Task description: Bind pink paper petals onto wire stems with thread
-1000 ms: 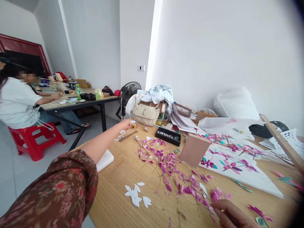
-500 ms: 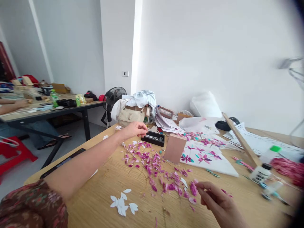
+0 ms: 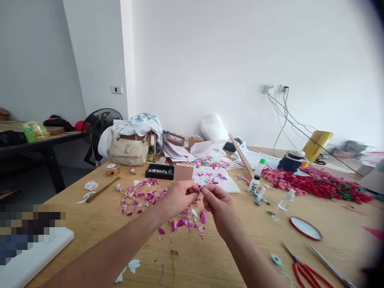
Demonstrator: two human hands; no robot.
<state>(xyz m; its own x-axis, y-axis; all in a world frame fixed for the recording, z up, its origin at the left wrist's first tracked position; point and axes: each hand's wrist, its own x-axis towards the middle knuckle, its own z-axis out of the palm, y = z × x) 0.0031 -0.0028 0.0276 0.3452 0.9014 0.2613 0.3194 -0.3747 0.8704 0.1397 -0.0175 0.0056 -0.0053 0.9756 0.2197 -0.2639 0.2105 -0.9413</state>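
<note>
My left hand (image 3: 181, 197) and my right hand (image 3: 217, 202) meet above the middle of the table, fingertips almost touching. Each is closed in a pinch. What sits between the fingers is too small to name; a dark speck shows where they meet. Below and to the left lie many loose pink and purple petals (image 3: 144, 196). A pinkish-brown block (image 3: 183, 172) stands just behind my left hand. Beyond my right hand, purple flowers with teal leaves (image 3: 220, 176) rest on a white sheet (image 3: 231, 186). White petal shapes (image 3: 134, 265) lie partly behind my left forearm.
A black tray (image 3: 160, 172) of small white pieces sits at the back. To the right are small bottles (image 3: 254, 185), a bundle of red and pink strands (image 3: 318, 182), a round red-rimmed dish (image 3: 306, 228), red-handled pliers (image 3: 303, 268) and tweezers (image 3: 330, 266). A beige bag (image 3: 129, 151) stands back left.
My left hand has come back from beside the black tray to meet my right hand, which has moved up and inward. The view has turned right, bringing the pliers and red-rimmed dish into sight.
</note>
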